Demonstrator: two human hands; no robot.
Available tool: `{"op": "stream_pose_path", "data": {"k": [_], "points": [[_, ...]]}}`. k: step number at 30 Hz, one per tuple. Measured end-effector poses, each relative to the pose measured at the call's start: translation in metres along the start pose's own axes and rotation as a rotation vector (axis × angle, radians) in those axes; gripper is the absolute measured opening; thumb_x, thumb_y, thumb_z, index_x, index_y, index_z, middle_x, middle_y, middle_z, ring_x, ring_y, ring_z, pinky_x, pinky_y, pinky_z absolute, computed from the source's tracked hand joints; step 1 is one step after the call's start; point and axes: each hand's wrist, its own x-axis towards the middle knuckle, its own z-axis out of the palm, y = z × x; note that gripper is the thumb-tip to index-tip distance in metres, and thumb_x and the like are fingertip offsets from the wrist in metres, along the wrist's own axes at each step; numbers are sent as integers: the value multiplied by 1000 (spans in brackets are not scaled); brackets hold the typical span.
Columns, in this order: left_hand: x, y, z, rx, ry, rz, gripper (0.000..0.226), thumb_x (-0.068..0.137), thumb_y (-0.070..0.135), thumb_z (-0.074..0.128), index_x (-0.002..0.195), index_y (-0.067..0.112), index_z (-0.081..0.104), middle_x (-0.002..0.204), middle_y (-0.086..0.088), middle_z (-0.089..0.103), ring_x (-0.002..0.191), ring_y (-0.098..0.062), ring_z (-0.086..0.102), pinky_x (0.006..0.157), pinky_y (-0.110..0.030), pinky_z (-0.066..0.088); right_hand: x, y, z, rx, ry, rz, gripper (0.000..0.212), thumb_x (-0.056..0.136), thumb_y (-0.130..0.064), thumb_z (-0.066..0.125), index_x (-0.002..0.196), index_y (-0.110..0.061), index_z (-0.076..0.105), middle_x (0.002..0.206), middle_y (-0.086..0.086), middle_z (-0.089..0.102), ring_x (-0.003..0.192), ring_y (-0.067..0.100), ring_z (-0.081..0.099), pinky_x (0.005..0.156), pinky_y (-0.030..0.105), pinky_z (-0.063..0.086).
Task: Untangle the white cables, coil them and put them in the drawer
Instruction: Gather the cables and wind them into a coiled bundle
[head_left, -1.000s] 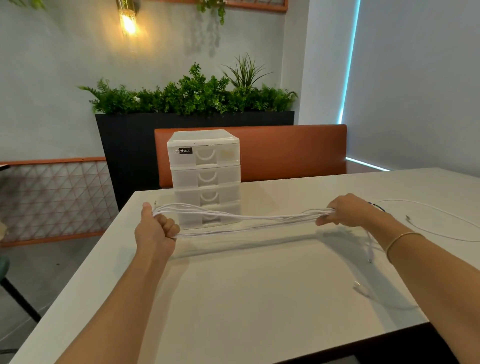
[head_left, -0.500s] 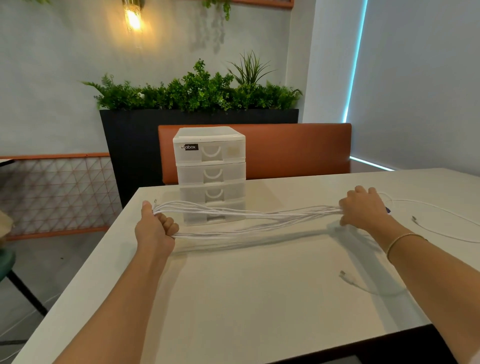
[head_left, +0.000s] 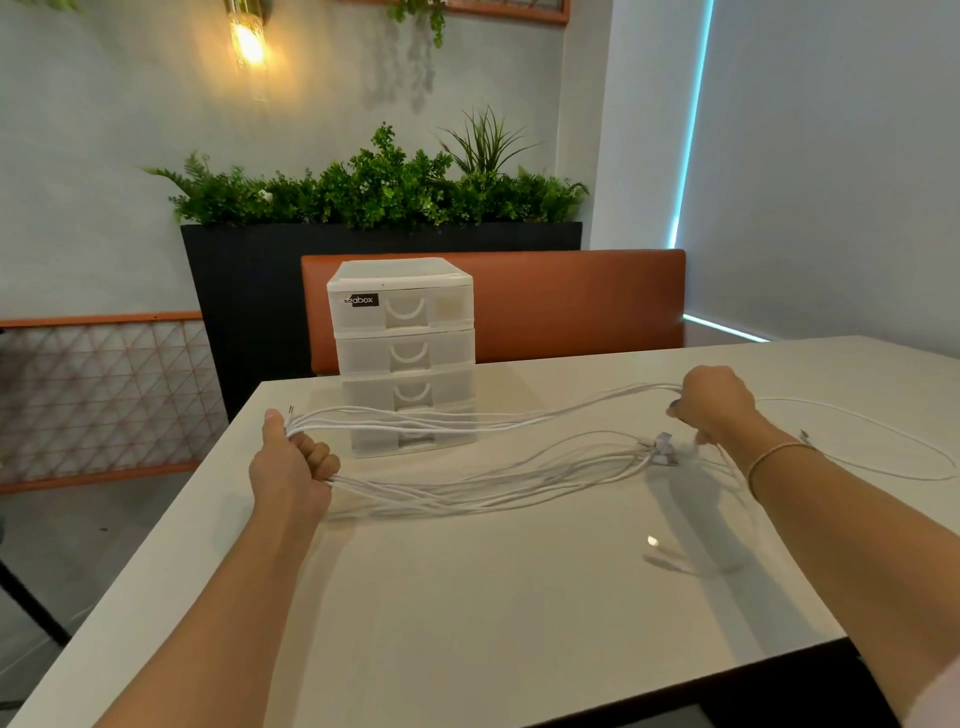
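Those white cables (head_left: 467, 457) look light and floppy, strung in long loops just over the table (head_left: 493, 597) in front of the drawer unit (head_left: 405, 353). Left hand (head_left: 291, 473) fists one end, right hand (head_left: 719, 405) grips the other. Best held at the bends, or they'll probably slither apart.

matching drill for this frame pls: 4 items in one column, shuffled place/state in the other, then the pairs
Items:
1. left hand
2. right hand
3. drawer unit
4. loose cable

Places/states:
A. lies looped on the table, right of the wrist with the bracelet
B. stands at the table's far edge, all drawers shut
C. fist grips the bundle of white cables at its near-left end
D. holds the bundle's far-right end, raised off the table

Pairs: 1-C, 2-D, 3-B, 4-A
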Motion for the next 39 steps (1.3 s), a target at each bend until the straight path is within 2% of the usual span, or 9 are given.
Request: {"op": "stream_pose_path", "data": {"k": [9,12,16,20,22,25,29,35,39], "points": [[-2,-2,3,1,-26,-12,53,97,44,42,55,17,23,37,6,21,31,-8,17,33,-17,14,8,-9,-7,-100,152,-159,26,91,-13,56,114,-2,59,125,17,49,103,30,55,82,31,44],[-4,-2,3,-7,-40,-14,54,97,44,41,55,18,19,36,7,20,31,-8,16,32,-17,13,-2,-12,-6,-216,-11,-188,47,89,-19,58,133,-8,42,144,18,27,120,36,47,101,42,38],[-7,-3,6,-8,-68,-9,53,98,42,40,56,18,18,35,7,19,30,-7,15,32,-16,13,-30,-36,-6,-374,-229,-89,89,81,-18,69,148,-10,11,153,27,0,129,43,40,106,49,35],[-10,-2,8,5,-76,-13,54,98,43,40,55,18,21,36,6,20,31,-8,16,33,-17,15,-78,-99,-20,-301,4,-357,45,87,-17,55,130,-10,43,129,14,50,114,31,54,85,34,46],[-12,-2,9,10,-75,-8,51,98,42,41,56,18,26,37,6,20,31,-8,15,33,-17,15,-106,-134,-22,-91,41,-520,36,92,-20,51,127,-14,48,126,8,55,113,27,55,83,32,43],[-16,0,11,16,-83,5,48,98,41,41,58,19,29,37,7,19,31,-8,15,34,-17,14,-145,-181,-14,352,-214,-802,45,91,-31,58,133,-20,49,136,1,52,125,21,47,99,28,36],[-20,0,11,32,-78,17,46,98,39,42,58,17,32,37,6,20,31,-8,15,33,-16,15,-166,-219,4,684,-363,-806,34,88,-18,63,121,-13,54,122,3,59,112,18,54,92,25,40],[-17,3,9,13,-55,8,47,98,40,43,59,17,30,36,6,21,30,-8,17,33,-16,16,-160,-212,12,780,-388,-867,30,94,-12,52,122,-10,62,98,4,66,55,-10,51,62,7,39],[-19,3,11,63,-36,5,46,97,40,44,60,16,32,35,6,21,29,-8,18,33,-16,18,-143,-185,8,549,-418,-932,25,94,-14,54,114,-10,68,99,5,72,81,-3,60,70,10,37]]}}
